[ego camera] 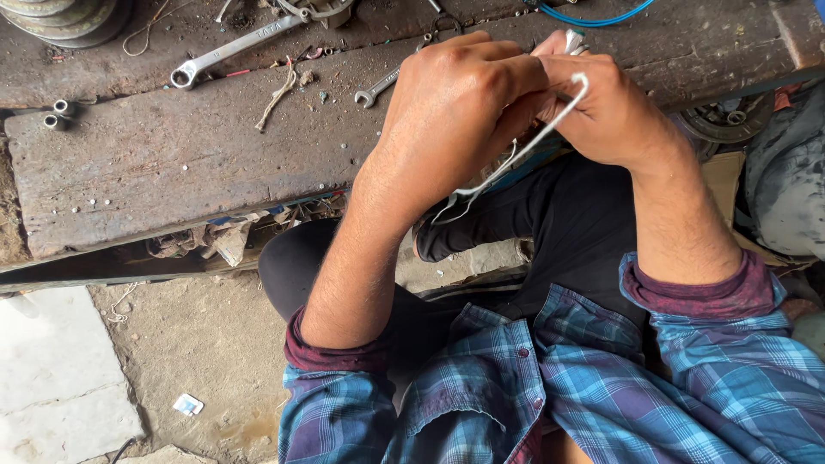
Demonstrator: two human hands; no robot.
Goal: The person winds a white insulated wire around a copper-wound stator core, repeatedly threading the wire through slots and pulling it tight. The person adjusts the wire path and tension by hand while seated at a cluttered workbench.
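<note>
Head view: white wire gripped between both hands.

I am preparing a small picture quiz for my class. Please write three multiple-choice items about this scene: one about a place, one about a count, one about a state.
1. Where does the long silver metal spanner lie?
A. on the worn wooden plank
B. on the ground
C. on the person's lap

2. How many silver spanners show on the plank?
A. one
B. two
C. four

3. What is the state of the thin white wire?
A. lying loose on the plank
B. held between the left hand and right hand
C. hanging from a hook

Answers:
1 A, it rests flat on the wood, near the far edge.
2 B, a long one and a small silver spanner.
3 B, both hands close on it.
</note>
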